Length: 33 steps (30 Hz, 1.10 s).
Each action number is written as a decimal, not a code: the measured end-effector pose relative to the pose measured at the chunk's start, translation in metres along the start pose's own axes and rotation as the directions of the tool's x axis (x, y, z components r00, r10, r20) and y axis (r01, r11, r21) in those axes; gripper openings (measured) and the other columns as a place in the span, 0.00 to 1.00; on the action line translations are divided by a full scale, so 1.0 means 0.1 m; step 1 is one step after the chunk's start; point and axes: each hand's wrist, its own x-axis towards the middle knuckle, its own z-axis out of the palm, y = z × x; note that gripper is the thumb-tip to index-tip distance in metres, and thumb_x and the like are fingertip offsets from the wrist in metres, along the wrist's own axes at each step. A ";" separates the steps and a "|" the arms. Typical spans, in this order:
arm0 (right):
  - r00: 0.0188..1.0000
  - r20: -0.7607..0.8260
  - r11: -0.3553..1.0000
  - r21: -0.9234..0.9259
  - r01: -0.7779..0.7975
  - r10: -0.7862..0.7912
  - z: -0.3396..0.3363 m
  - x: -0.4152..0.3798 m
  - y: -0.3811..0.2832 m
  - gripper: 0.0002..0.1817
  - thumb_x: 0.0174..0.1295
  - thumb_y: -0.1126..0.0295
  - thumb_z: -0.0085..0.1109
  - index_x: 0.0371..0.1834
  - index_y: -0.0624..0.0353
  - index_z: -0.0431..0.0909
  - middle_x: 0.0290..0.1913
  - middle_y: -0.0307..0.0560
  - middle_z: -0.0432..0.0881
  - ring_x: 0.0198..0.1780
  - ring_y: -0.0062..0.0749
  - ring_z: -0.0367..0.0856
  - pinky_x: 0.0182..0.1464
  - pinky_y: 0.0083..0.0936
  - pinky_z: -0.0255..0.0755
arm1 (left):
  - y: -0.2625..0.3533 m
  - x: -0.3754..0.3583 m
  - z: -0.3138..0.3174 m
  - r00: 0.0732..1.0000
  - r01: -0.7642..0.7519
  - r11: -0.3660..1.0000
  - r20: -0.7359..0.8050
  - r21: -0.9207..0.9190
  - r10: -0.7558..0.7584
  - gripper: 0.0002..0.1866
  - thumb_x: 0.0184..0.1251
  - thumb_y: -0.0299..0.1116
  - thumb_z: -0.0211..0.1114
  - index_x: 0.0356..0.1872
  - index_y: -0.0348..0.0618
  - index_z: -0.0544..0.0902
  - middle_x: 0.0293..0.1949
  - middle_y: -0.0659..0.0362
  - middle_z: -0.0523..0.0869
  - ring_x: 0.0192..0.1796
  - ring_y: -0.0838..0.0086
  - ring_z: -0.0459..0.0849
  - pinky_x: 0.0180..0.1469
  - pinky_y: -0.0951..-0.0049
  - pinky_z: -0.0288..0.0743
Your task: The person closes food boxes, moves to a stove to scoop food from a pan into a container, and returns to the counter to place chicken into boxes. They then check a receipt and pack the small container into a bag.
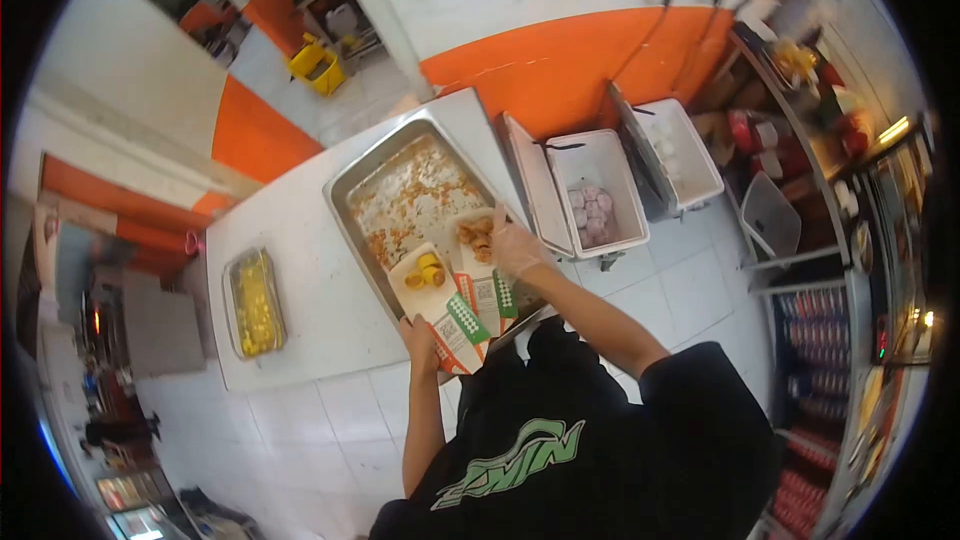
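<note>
Bare fingers of my left hand [420, 343] are closed on the left edge of a printed paper food box [452, 328] with yellow rolled pieces [428, 271] in its open end. Beside and partly behind it is a second printed food box [487, 292], filled with brown fried pieces [476, 238]. My right hand [522, 252], in a clear plastic glove, is curled at the right side of this second box; its fingertips are partly hidden. Both boxes are over the near end of a large metal tray [345, 202] scattered with orange-brown crumbs.
The tray rests on a white table [310, 325], along with a glass dish [284, 312] of yellow food. Two open white coolers [630, 240] [706, 198] stand on the tiled floor to the right. Stocked shelves [815, 305] are at far right, and a yellow mop bucket [318, 68] is beyond the doorway.
</note>
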 end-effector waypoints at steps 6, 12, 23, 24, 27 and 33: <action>0.892 -0.065 0.760 0.552 -0.342 0.448 0.16 -0.42 -0.19 0.33 0.61 0.70 0.41 0.69 0.63 0.43 0.41 0.70 0.78 0.41 0.61 0.80 0.45 0.50 0.72 | 0.14 0.10 -0.31 0.975 -0.145 0.989 0.172 0.028 0.138 0.13 0.64 0.30 0.49 0.43 0.30 0.72 0.38 0.50 0.78 0.41 0.65 0.81 0.43 0.68 0.75; 0.820 -0.352 0.686 0.724 -0.067 0.451 0.43 -0.41 0.02 0.22 0.55 0.64 0.51 0.53 0.63 0.72 0.52 0.64 0.74 0.55 0.55 0.72 0.58 0.42 0.66 | 0.00 1.33 -0.77 0.839 -0.447 0.770 0.512 0.456 0.184 0.15 0.57 0.38 0.57 0.28 0.33 0.76 0.22 0.51 0.80 0.16 0.67 0.77 0.12 0.55 0.70; 0.551 -0.655 0.552 0.747 0.370 0.516 -0.32 -2.30 0.78 0.13 0.52 0.74 0.52 0.43 0.59 0.75 0.37 0.51 0.80 0.39 0.40 0.80 0.41 0.34 0.73 | 1.16 -0.71 1.28 0.357 -0.280 0.880 0.893 0.383 -0.275 0.20 0.63 0.44 0.49 0.40 0.34 0.74 0.29 0.47 0.80 0.21 0.61 0.79 0.18 0.59 0.75; 0.588 -0.620 0.578 0.762 0.293 0.519 -0.43 -2.59 0.93 0.14 0.51 0.75 0.51 0.43 0.58 0.75 0.36 0.49 0.80 0.36 0.38 0.80 0.39 0.32 0.74 | 1.11 -0.86 1.43 0.297 -0.289 0.866 0.898 0.408 -0.325 0.20 0.63 0.43 0.49 0.41 0.34 0.74 0.30 0.47 0.80 0.22 0.61 0.79 0.19 0.59 0.75; 0.404 -0.707 0.580 0.707 0.404 0.580 -0.70 -3.53 1.46 0.13 0.50 0.74 0.52 0.41 0.60 0.78 0.34 0.52 0.80 0.39 0.41 0.79 0.44 0.33 0.72 | 0.83 -1.44 1.88 0.113 -0.307 0.828 0.882 0.469 -0.458 0.19 0.63 0.42 0.49 0.42 0.33 0.74 0.32 0.47 0.80 0.24 0.60 0.80 0.21 0.58 0.77; 0.062 -0.669 0.635 0.728 0.261 0.741 -0.87 -5.69 2.96 0.11 0.52 0.70 0.62 0.38 0.61 0.79 0.31 0.47 0.81 0.34 0.28 0.80 0.40 0.25 0.76 | -0.72 -3.97 3.02 0.329 -0.200 0.978 0.944 0.052 0.017 0.22 0.62 0.31 0.52 0.56 0.33 0.64 0.50 0.45 0.75 0.48 0.58 0.80 0.47 0.58 0.78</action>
